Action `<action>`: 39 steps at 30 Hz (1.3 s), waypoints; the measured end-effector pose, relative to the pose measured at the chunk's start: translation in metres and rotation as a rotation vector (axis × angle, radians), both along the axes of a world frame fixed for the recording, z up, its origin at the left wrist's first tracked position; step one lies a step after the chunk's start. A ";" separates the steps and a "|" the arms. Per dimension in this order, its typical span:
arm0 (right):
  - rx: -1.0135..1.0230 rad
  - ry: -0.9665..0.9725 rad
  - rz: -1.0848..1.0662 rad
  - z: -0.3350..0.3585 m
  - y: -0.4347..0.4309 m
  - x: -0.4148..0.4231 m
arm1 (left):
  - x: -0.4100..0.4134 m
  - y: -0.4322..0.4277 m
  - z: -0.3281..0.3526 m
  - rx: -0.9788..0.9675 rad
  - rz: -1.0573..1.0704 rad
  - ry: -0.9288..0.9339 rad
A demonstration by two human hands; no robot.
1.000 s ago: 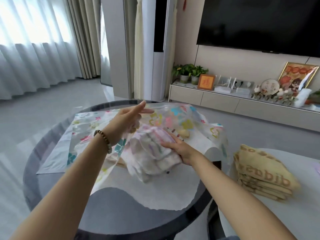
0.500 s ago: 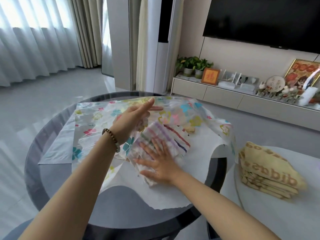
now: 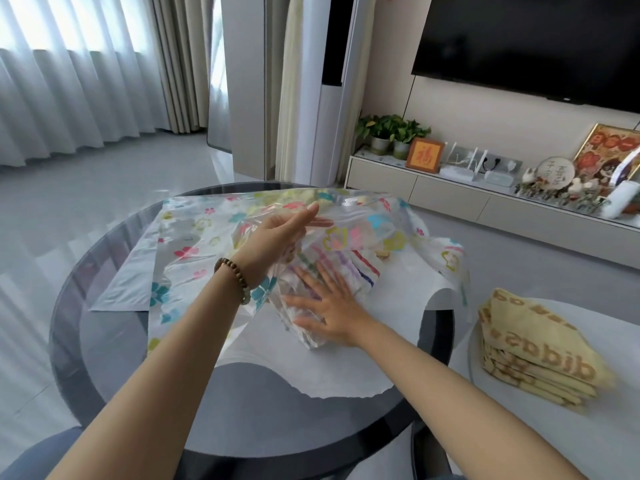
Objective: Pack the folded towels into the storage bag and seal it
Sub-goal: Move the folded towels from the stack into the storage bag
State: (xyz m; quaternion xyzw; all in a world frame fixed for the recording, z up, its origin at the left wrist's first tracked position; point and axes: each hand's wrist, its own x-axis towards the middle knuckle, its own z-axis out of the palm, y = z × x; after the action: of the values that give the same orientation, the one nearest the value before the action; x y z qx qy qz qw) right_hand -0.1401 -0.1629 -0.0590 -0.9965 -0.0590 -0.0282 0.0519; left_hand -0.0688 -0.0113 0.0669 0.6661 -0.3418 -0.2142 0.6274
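**Feeding the striped towel into the bag mouth**

The storage bag (image 3: 194, 244) lies spread over the far half of the round dark worktop (image 3: 114, 341), its mouth facing the near right edge. The left hand (image 3: 277, 237) pinches the upper sheet between thumb and fingers and lifts it clear. The right hand (image 3: 325, 306) lies flat and open, fingers spread, on the striped towel (image 3: 346, 268), which sits half inside the mouth on the bag's white lower sheet.

To do this well, I would keep the upper sheet high and taut so the towel's far edge does not catch on it. Push with the whole palm, low and level, so the folds stay stacked rather than fanning out. Slide the towel deep toward the far edge of the worktop, since more has to fit in behind it and the seal needs a flat, free strip at the mouth.

By count: one bag, one striped towel bundle under the palm, and one stack of yellow towels (image 3: 530, 344) waiting on the white worktop (image 3: 609, 438) to the right. The stack looks about four deep, though its blurred edges make that uncertain.
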 end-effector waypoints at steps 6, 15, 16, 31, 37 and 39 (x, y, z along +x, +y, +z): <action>0.585 0.138 -0.120 0.026 -0.022 -0.095 | -0.016 -0.009 -0.017 -0.021 0.055 0.055; 1.095 -0.210 -0.634 0.060 -0.136 -0.213 | -0.042 -0.035 -0.027 0.172 0.262 -0.392; 1.083 -0.276 -0.721 0.059 -0.151 -0.223 | -0.045 -0.040 -0.022 0.205 0.290 -0.473; 1.428 -0.255 -1.491 0.014 -0.267 -0.293 | -0.187 -0.263 -0.030 0.336 -0.239 -0.651; 1.598 -0.225 -1.359 0.033 -0.266 -0.276 | -0.203 -0.281 -0.069 0.440 -0.298 -0.632; 1.698 -0.305 -1.202 0.050 -0.261 -0.268 | -0.203 -0.280 -0.071 0.443 -0.328 -0.668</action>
State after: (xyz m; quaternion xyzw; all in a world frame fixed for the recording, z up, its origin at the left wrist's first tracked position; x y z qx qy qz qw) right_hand -0.4078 -0.4237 -0.0092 -0.4840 0.4785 -0.2065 0.7029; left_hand -0.2718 -0.2910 -0.0039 0.7543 -0.5732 -0.1517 0.2818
